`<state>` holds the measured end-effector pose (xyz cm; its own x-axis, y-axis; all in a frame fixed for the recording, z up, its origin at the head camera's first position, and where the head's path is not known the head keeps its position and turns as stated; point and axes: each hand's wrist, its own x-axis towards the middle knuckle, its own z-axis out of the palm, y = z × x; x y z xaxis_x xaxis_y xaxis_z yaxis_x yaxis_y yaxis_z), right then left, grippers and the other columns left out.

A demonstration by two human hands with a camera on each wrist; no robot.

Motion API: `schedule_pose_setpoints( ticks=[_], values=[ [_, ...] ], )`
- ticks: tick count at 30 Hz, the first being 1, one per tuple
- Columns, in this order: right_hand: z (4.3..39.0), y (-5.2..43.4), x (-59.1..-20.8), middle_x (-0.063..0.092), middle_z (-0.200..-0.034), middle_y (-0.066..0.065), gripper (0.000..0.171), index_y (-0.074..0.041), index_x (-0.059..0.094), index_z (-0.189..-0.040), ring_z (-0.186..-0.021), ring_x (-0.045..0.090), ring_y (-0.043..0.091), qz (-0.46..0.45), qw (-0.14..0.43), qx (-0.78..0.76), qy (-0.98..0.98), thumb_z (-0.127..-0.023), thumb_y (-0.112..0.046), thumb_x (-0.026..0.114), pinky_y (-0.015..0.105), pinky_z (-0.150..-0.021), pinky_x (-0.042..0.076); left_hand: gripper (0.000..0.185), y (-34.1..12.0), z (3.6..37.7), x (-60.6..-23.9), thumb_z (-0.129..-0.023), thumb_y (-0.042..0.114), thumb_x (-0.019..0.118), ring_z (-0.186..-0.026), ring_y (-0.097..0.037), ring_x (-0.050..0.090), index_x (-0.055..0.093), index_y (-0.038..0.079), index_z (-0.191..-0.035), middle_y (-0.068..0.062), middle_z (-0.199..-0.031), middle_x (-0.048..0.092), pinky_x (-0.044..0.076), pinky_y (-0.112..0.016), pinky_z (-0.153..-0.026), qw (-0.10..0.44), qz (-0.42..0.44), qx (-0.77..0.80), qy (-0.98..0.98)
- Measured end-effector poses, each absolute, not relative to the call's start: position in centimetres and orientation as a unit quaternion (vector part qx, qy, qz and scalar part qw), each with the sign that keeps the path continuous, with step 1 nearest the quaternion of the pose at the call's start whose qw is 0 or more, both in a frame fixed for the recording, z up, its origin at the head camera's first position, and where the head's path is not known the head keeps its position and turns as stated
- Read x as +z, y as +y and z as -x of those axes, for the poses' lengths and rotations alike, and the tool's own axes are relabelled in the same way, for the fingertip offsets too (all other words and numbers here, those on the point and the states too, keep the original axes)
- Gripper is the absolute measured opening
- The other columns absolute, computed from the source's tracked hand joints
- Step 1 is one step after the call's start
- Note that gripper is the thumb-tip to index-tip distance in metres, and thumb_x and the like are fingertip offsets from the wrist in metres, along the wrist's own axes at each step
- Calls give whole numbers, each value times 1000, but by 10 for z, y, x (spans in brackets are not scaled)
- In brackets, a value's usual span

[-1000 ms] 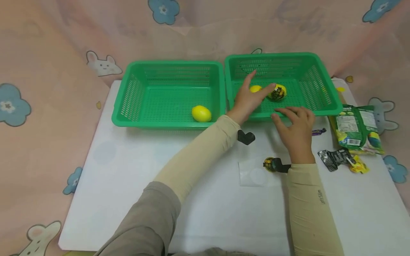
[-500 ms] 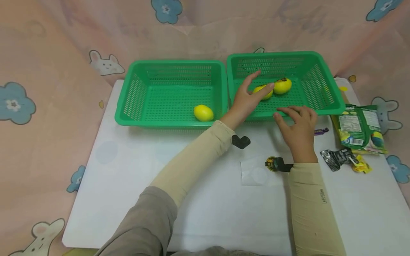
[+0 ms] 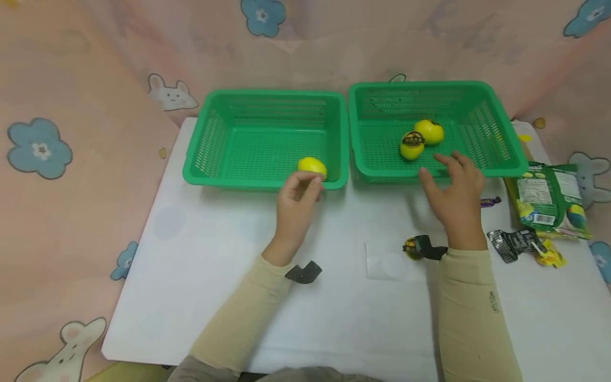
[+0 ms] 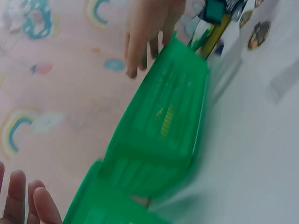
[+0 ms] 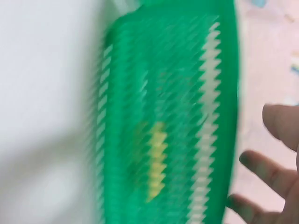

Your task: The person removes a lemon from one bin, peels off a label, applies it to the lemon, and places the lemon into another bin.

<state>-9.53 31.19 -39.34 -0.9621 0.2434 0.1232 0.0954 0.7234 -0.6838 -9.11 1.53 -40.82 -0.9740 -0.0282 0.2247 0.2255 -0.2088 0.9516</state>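
Observation:
In the head view my left hand [image 3: 293, 215] is over the front rim of the left green basket [image 3: 267, 184], its fingers loosely bent, close to and overlapping a plain yellow lemon [image 3: 311, 165]. My right hand [image 3: 455, 201] hovers at the front rim of the right green basket [image 3: 382, 175], fingers spread and holding nothing. Inside that basket, side by side, are a lemon with a black label facing up [image 3: 412, 148] and another labelled lemon [image 3: 429, 131]. The left wrist view shows relaxed left fingers [image 4: 16, 191] beside the basket.
A round black-and-yellow sticker [image 3: 412, 248] is on a clear sheet [image 3: 382, 262] on the white table [image 3: 215, 276]. Right of my right hand lie a green snack packet [image 3: 549, 199], a black wrapper [image 3: 513, 244], a yellow-wrapped candy [image 3: 550, 254] and a purple-wrapped one [image 3: 490, 202].
My left hand has left the right basket and moved left to the lemon in the left basket. The labelled lemons shifted and turned. My right hand has barely moved.

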Motion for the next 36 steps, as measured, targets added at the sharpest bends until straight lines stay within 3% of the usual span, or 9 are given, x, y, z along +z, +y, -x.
schedule_pose_setpoints(
  ticks=[6, 8, 13, 17, 20, 25, 31, 36],
  values=[
    [98, 240, -374, 37, -166, 14, 40, -10, 71, -138, -150, 29, 42, -8, 149, 416, -897, -103, -27, 73, 68, -115, 29, 10, -39, 79, -417, -106, 4, 61, -96, -19, 65, 67, 0, -113, -4, -111, 69, 56, -29, -80, 127, 42, -772, -621],
    [96, 212, -375, 38, -165, 17, 35, -12, 75, -134, -145, 35, 44, -54, 137, 415, -898, -102, -27, 74, 67, -111, 35, 10, -48, 80, -418, -107, 5, 61, -96, -19, 65, 68, 2, -113, -4, -111, 69, 56, -29, -80, 134, 35, -773, -620],
    [91, 166, -387, 35, -165, 24, 31, -13, 79, -126, -141, 37, 48, -95, 87, 374, -919, -102, -33, 75, 64, -106, 43, 9, -60, 90, -410, -107, 7, 61, -96, -20, 66, 69, 10, -109, -5, -110, 70, 56, -29, -80, 148, 39, -777, -611],
    [93, 156, -397, 35, -164, 27, 27, -12, 81, -121, -139, 40, 48, -84, 79, 353, -928, -101, -30, 76, 62, -105, 46, 11, -64, 109, -387, -108, 10, 61, -105, -23, 67, 69, 6, -115, -8, -118, 69, 57, -33, -88, 132, 77, -757, -635],
    [96, 155, -399, 37, -162, 27, 26, -11, 81, -119, -139, 42, 48, -90, 85, 352, -928, -100, -28, 77, 61, -106, 47, 23, -64, 132, -362, -109, 16, 60, -115, -22, 66, 68, 3, -127, -7, -127, 69, 54, -38, -99, 73, 114, -703, -698],
    [98, 157, -399, 42, -159, 27, 25, -10, 83, -115, -137, 44, 48, -98, 92, 353, -926, -97, -26, 81, 60, -106, 47, 32, -52, 185, -332, -110, 18, 57, -127, -20, 61, 67, 13, -139, 0, -141, 64, 46, -41, -110, -89, 204, -517, -827],
    [98, 157, -397, 43, -159, 27, 24, -9, 83, -114, -137, 44, 49, -93, 80, 358, -926, -96, -25, 81, 63, -105, 46, 38, -36, 233, -345, -107, 7, 55, -144, -32, 48, 66, 16, -143, -5, -157, 52, 43, -47, -114, -252, 285, -321, -867],
    [100, 157, -396, 42, -159, 26, 24, -10, 83, -114, -138, 44, 48, -91, 76, 353, -928, -97, -26, 81, 64, -106, 45, 44, -36, 246, -354, -104, 9, 63, -148, -30, 41, 66, 23, -145, -1, -161, 47, 36, -49, -118, -335, 299, -256, -856]
  ],
)
